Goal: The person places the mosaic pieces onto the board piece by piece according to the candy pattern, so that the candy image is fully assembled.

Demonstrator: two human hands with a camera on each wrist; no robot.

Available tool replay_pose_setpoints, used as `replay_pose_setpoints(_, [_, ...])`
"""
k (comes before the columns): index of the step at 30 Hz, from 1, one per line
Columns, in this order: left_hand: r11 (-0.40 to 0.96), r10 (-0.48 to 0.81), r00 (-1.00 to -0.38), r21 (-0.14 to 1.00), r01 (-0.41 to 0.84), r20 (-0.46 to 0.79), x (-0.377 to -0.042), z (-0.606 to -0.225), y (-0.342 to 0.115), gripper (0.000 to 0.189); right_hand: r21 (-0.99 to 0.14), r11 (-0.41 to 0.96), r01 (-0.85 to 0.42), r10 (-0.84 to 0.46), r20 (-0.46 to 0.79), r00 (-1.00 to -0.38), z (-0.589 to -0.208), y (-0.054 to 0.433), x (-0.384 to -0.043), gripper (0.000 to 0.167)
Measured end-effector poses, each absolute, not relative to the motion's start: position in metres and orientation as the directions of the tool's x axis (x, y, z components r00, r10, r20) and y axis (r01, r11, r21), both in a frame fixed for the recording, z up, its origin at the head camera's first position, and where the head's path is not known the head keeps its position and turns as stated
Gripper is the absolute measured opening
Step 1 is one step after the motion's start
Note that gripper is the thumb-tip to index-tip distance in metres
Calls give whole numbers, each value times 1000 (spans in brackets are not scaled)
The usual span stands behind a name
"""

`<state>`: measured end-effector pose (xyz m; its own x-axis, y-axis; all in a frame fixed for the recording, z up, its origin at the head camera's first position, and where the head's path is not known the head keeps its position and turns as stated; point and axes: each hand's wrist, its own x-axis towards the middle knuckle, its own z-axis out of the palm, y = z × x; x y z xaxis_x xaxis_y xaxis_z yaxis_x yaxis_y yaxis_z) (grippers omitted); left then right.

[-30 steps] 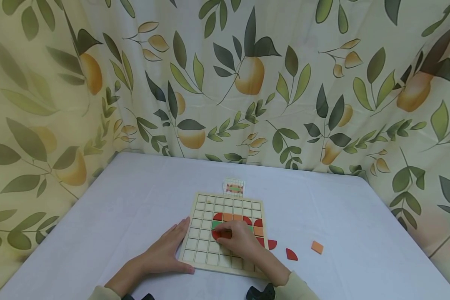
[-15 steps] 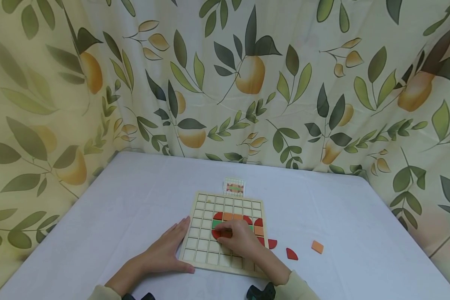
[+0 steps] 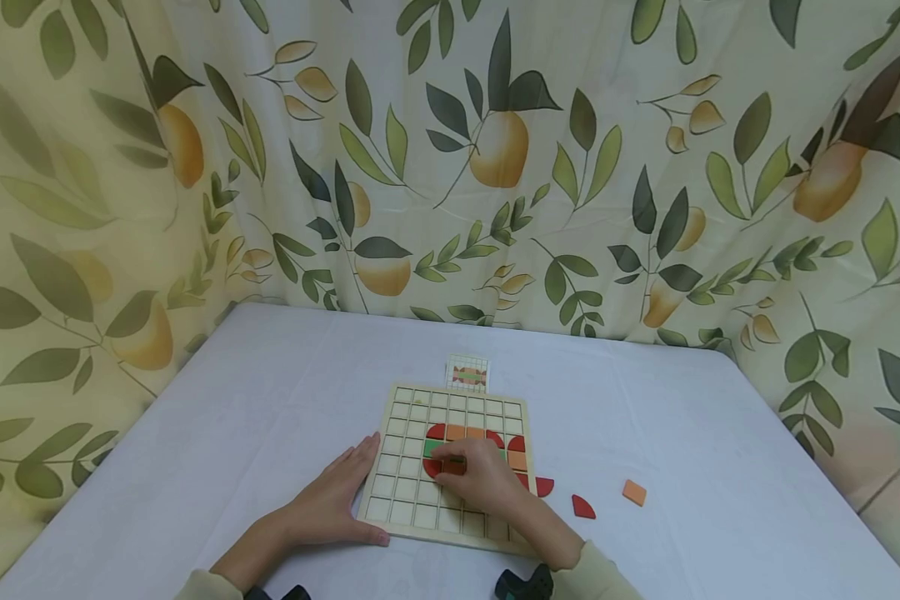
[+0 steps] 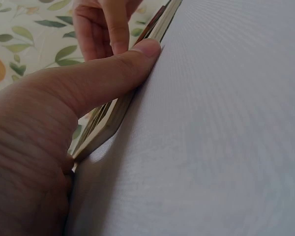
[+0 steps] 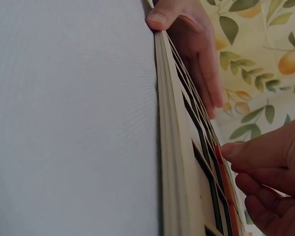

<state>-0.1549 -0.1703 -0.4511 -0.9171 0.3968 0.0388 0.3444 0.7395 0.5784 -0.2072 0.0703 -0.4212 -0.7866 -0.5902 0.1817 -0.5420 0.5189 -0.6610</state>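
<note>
A wooden grid board (image 3: 392, 487) lies flat on the table, with red, orange and green pieces set in its squares. My left hand (image 3: 330, 496) rests against the board's front-left corner, fingers straight along the left side and thumb at the front edge. Over the middle of the board, my right hand (image 3: 483, 479) has curled fingers and holds thumb and index at a red quarter-circle piece (image 3: 430, 469). Just behind it shows a green square (image 3: 432, 448). In the right wrist view the thumb (image 5: 233, 150) touches the red piece. The right hand hides several middle squares.
A small pattern card (image 3: 468, 375) lies behind the board. To the right are a loose red quarter-circle (image 3: 582, 507), another red piece (image 3: 544, 487) by the board's edge and an orange square (image 3: 634, 492). A fruit-print curtain (image 3: 435, 250) stands behind the white table (image 3: 285, 367).
Both hands stay almost where they were. The right thumb and index shift only slightly at the red quarter-circle piece.
</note>
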Motion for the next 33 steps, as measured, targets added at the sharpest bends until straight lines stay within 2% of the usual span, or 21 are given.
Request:
replay_pose_setpoints(15, [728, 401, -913, 582, 363, 67, -155, -453, -172, 126, -603, 579, -549, -555, 202, -807, -416, 94, -205, 23])
replay_pose_setpoints(28, [725, 406, -911, 583, 367, 69, -155, -453, -172, 126, -598, 615, -514, -508, 197, -838, -414, 135, -193, 21])
replay_pose_setpoints(33, [727, 407, -911, 581, 366, 65, -154, -453, -172, 126, -613, 657, -440, -435, 169, -885, -410, 149, -189, 24])
